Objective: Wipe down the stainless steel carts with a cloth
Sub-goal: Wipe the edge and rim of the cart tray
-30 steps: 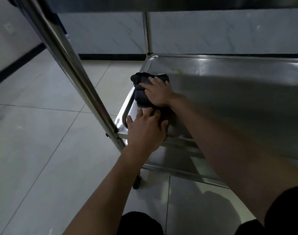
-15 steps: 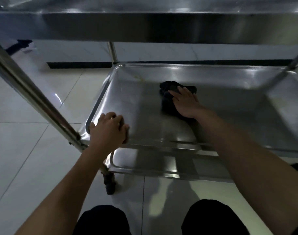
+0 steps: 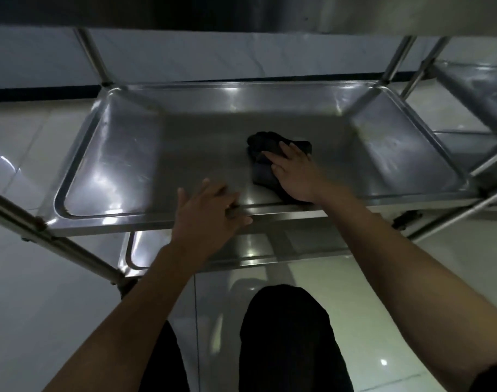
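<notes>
Head view, only cam. Person low in front of stainless steel cart [image 3: 388, 206], looking down at its middle shelf [image 3: 123, 154]. Black cloth [image 3: 265, 154] lies on shelf floor, right of centre, toward near edge. Right hand [image 3: 295, 176] flat on cloth, fingers straight and spread, pressing it to the metal; not curled round it. Left hand [image 3: 210, 215] over shelf's near rim, roughly centre; fingers look loosely extended, bracing, but blurred, so can't tell if they hook the lip. Lower shelf [image 3: 258, 248] visible below, upper shelf overhead. Second cart [image 3: 473, 89] far right, partly in frame.

Progress, est.: mid-wipe on middle shelf. Left part shows sheen and streaks, can't judge clean vs not. A few faint specks on right slope, near far right corner. Right portion, lower shelf and 2nd cart prob. still to do.

Vs 0.5 s ago: cloth + right hand now further right and nearer the near rim. Left hand has moved off near left corner, rightward along rim toward centre. Cam has shifted right; more of right end and 2nd cart in sight.
</notes>
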`<state>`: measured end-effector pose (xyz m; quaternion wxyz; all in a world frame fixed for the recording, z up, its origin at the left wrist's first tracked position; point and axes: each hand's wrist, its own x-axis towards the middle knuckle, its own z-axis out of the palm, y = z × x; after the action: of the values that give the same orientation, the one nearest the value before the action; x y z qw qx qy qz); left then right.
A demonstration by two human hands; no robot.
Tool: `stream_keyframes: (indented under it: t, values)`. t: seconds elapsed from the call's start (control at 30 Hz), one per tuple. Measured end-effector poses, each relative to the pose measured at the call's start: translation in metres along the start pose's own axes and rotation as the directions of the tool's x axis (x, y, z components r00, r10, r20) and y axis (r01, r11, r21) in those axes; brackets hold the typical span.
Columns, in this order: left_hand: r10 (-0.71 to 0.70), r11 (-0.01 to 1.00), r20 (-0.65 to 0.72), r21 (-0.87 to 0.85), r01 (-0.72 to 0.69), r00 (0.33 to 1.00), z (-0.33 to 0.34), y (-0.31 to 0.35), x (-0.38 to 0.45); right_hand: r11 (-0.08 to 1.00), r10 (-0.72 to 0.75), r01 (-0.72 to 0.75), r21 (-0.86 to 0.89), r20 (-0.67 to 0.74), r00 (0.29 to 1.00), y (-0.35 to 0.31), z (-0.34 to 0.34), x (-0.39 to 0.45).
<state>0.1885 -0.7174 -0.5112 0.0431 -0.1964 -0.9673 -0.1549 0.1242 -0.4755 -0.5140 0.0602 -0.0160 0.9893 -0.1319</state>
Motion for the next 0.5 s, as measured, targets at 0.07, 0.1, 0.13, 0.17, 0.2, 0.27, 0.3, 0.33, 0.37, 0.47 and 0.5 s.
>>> stream_keyframes:
  t: [0.07,0.1,0.13,0.17,0.2,0.27,0.3,0.33,0.37,0.47,0.5]
  values:
    - [-0.027,0.999,0.013,-0.032,0.027,1.0,0.0,0.003,0.003,1.0,0.003,-0.003,0.0,-0.022,1.0,-0.002,0.003,-0.025]
    - [-0.031,0.998,0.008,-0.05,0.031,1.0,0.0,0.003,0.004,1.0,0.003,-0.003,0.011,-0.018,1.0,-0.004,0.004,-0.037]
    - [-0.028,0.998,0.001,-0.062,0.028,1.0,0.001,0.003,0.004,1.0,0.0,0.0,0.024,-0.008,1.0,-0.007,0.005,-0.047]
    - [-0.025,0.997,-0.004,-0.067,0.025,1.0,0.001,0.002,0.004,0.999,-0.002,0.002,0.036,0.002,1.0,-0.011,0.005,-0.055]
    - [-0.024,0.997,-0.008,-0.068,0.023,1.0,0.002,0.002,0.003,0.999,-0.002,0.001,0.046,0.005,1.0,-0.015,0.004,-0.061]
    - [-0.021,0.998,-0.015,-0.06,0.02,1.0,0.002,0.001,0.003,0.999,0.01,-0.01,0.044,-0.014,1.0,-0.025,0.0,-0.068]
    - [-0.019,0.999,-0.016,-0.051,0.018,1.0,0.002,0.001,0.004,0.999,0.019,-0.018,0.032,-0.028,0.999,-0.03,-0.003,-0.068]
    - [-0.018,0.999,-0.013,-0.048,0.018,1.0,0.002,0.001,0.005,0.999,0.028,-0.027,0.02,-0.034,0.999,-0.035,-0.006,-0.069]
    - [-0.019,0.999,-0.006,-0.05,0.019,1.0,0.001,0.0,0.005,0.999,0.041,-0.041,0.016,-0.03,0.999,-0.039,-0.009,-0.068]
    - [-0.013,0.999,-0.004,-0.045,0.013,1.0,0.002,-0.001,0.007,0.996,0.086,-0.085,0.03,-0.018,0.996,-0.047,-0.013,-0.067]
    - [-0.012,0.999,-0.013,-0.051,0.011,1.0,0.002,-0.002,0.007,0.994,0.097,-0.096,0.042,-0.015,0.995,-0.049,-0.013,-0.067]
